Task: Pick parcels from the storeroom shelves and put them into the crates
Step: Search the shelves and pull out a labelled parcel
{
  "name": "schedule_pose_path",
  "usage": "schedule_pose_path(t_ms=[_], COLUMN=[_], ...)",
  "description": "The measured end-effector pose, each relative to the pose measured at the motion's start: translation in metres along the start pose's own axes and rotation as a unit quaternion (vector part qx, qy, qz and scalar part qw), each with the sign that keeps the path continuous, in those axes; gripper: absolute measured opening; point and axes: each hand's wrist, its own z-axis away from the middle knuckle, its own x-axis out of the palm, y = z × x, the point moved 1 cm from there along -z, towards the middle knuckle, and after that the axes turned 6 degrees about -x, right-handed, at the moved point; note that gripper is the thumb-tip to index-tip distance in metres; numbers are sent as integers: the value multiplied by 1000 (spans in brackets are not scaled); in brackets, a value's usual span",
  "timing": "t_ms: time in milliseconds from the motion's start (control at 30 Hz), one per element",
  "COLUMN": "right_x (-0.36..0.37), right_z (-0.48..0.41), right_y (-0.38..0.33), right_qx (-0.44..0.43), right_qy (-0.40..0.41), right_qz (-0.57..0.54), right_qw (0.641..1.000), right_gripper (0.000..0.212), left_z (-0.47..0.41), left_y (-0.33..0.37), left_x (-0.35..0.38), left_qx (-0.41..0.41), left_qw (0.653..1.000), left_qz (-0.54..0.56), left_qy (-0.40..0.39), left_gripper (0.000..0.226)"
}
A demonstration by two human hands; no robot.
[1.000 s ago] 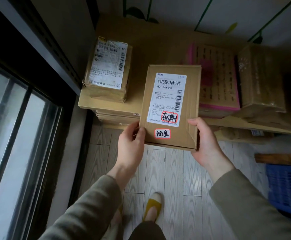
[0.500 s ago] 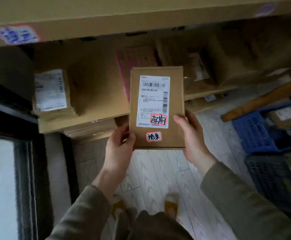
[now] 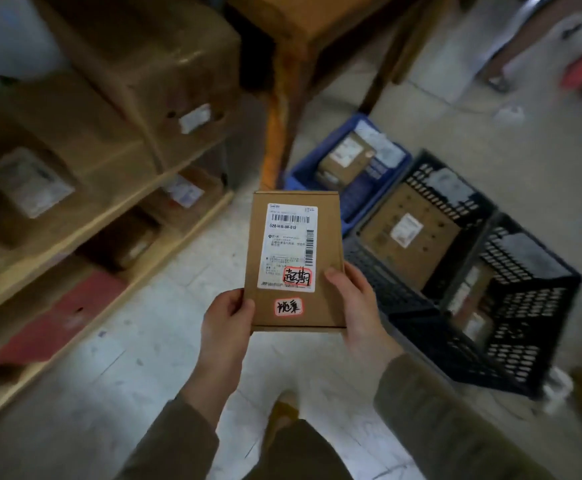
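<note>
1. I see the left grip (image 3: pixel 227 320) closed on the lower left edge of the parcel (image 3: pixel 294 265). The thumb lies on the front face and the fingers are hidden behind it.
2. The right grip (image 3: pixel 355 306) is closed on the lower right edge, with the thumb lying along the front face.
3. The parcel is a flat brown carton. It is held in the air above the floor (image 3: pixel 144 375), front face toward me and clear of every crate.
4. Its white label (image 3: pixel 291 237) carries barcodes. One red-edged handwritten sticker (image 3: pixel 296 277) sits on the label's lower right corner. A second sticker (image 3: pixel 287 307) sits below it on bare cardboard.
5. The shelves (image 3: pixel 116 299) stand to the left and carry brown cartons. A red parcel (image 3: pixel 57 320) lies on the lowest level.
6. Three crates stand in a row on the floor to the right. The blue crate (image 3: pixel 298 174) is farthest, then a black crate (image 3: pixel 386 289), then a second black crate (image 3: pixel 524 341).
7. Each crate holds labelled parcels. Their labels are too blurred for me to read.
</note>
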Motion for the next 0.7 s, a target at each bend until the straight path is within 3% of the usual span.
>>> schedule_pose_path(t_ms=[67, 300, 700], right_x=[-46, -164, -265], right_z=[-22, -83, -190], right_y=[-20, -47, -45], right_qx=[4, 12, 98], right_qy=[27, 102, 187], right_qz=[-31, -84, -170], right_qw=[999, 991, 963], right_gripper=[42, 49, 50], left_z=[-2, -22, -96], left_y=[11, 32, 46], left_x=[55, 194, 367], left_qx=[2, -15, -37], left_qw=[999, 987, 959], left_qz=[-34, -111, -232], left_qy=[-23, -111, -160], left_gripper=[13, 19, 23])
